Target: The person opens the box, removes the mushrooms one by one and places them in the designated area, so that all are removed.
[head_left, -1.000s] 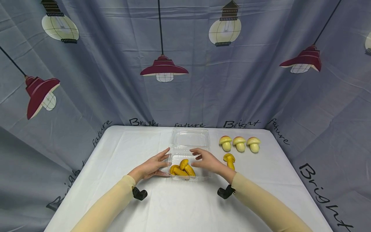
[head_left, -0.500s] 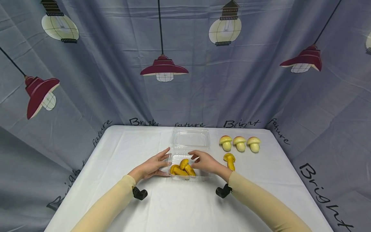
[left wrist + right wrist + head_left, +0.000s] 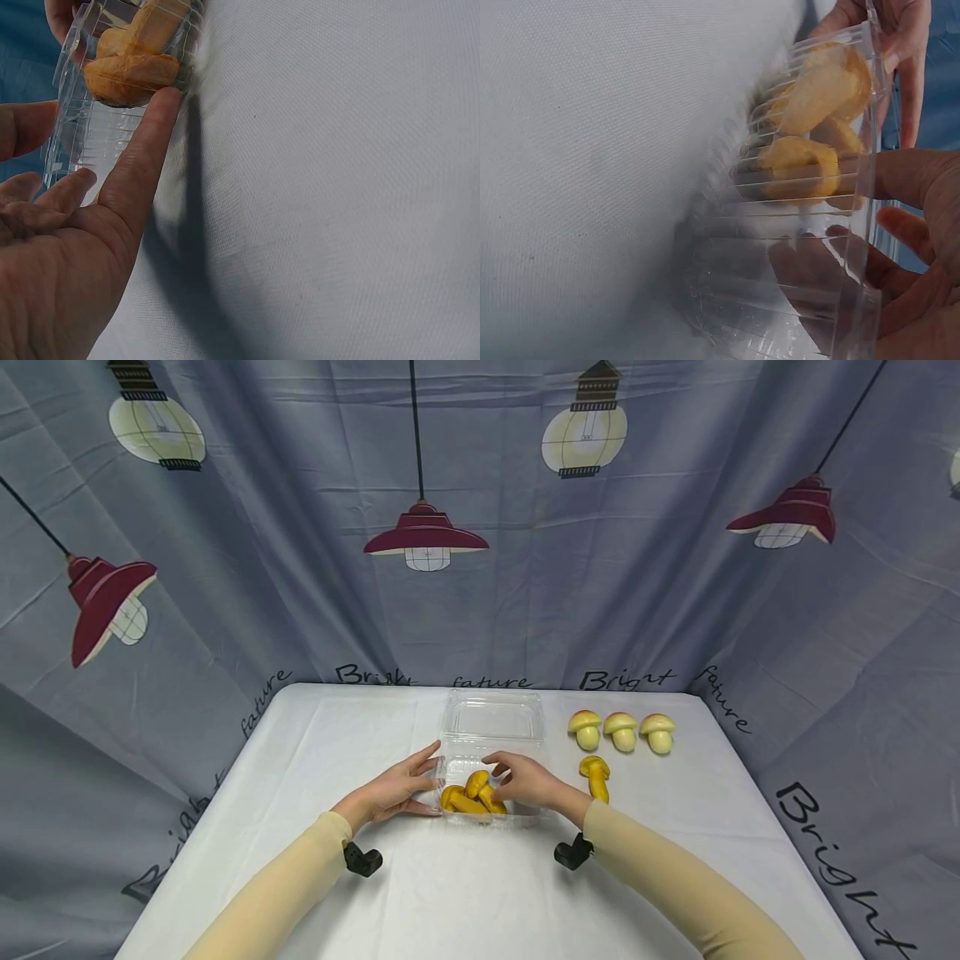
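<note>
A clear plastic clamshell box (image 3: 525, 819) lies with its lid (image 3: 491, 717) folded back. Two yellow toy mushrooms (image 3: 467, 805) lie in its front left part; one mushroom cap (image 3: 127, 79) shows close up through the wall in the left wrist view. My left hand (image 3: 393, 789) rests along the box's left wall, fingers spread and fairly straight. My right hand (image 3: 528, 779) reaches over the box from the right. Its thumb is at the stem of the right-hand mushroom (image 3: 802, 169), apparently touching it. The other fingers are bent and apart from the mushroom.
Right of the box, another yellow mushroom (image 3: 596, 779) lies on the white tablecloth (image 3: 450, 902). Behind it stand three pale mushrooms (image 3: 621, 732) in a row. A grey curtain (image 3: 480, 618) printed with lamps hangs beyond the table's back edge.
My right hand has shifted slightly left and lower, its thumb coming up to the right-hand mushroom's stem. My left hand and the box have kept their places.
</note>
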Motion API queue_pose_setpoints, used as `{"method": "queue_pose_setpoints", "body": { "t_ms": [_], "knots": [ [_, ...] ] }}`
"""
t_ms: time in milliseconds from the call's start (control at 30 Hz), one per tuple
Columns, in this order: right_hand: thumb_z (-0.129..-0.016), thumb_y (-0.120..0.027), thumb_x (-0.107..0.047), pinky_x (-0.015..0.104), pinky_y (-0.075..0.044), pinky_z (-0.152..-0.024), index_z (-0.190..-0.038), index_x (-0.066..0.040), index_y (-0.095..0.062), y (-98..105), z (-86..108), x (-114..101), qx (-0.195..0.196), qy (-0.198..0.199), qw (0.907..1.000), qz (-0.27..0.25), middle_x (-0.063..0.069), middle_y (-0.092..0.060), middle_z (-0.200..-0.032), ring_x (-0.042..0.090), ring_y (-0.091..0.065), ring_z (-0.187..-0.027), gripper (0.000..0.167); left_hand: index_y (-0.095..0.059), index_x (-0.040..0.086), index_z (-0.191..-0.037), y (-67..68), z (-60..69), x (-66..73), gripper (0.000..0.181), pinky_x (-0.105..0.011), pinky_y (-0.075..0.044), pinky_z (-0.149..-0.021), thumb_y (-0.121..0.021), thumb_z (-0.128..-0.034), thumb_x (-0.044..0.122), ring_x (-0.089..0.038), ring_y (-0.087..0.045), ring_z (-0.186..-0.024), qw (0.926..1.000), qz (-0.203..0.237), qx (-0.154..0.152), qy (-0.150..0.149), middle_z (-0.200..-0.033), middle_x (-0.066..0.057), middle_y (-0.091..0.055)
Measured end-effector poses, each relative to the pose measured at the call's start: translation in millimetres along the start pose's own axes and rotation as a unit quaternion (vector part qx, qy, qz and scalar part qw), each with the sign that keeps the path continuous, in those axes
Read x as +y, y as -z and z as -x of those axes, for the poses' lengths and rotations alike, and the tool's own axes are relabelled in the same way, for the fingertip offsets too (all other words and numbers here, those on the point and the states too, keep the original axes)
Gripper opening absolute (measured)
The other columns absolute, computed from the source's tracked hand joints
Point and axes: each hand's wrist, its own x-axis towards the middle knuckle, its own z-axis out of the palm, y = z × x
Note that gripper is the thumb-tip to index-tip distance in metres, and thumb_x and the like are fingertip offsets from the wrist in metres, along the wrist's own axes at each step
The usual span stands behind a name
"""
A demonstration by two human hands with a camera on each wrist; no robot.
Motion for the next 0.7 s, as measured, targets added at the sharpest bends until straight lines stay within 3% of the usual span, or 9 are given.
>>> {"method": "queue_pose_setpoints", "body": {
  "t_ms": [333,700],
  "knots": [
    [-0.086,-0.081,-0.007,0.040,-0.059,-0.082,-0.145,-0.007,-0.056,-2.9,0.1,0.2,-0.008,0.001,1.0000,0.006,0.015,-0.064,-0.123,0.025,-0.064,-0.100,0.064,-0.010,0.030,-0.167,-0.5,0.2,0.7,0.082,-0.050,-0.060,-0.089,-0.055,-0.1037,0.001,-0.044,-0.046,-0.136,1.0000,0.001,0.001,0.000,-0.171,-0.014,-0.005],
    [-0.085,-0.081,-0.006,0.041,-0.058,-0.086,-0.144,-0.009,-0.056,-6.8,-3.3,2.3,-0.021,-0.008,0.9997,0.014,0.010,-0.065,-0.117,0.026,-0.061,-0.106,0.065,-0.007,0.028,-0.167,-0.2,0.4,0.6,0.082,-0.051,-0.059,-0.090,-0.052,-0.1046,0.000,-0.046,-0.043,-0.138,1.0000,0.005,-0.006,-0.002,-0.171,-0.014,-0.004]
  ]
}}
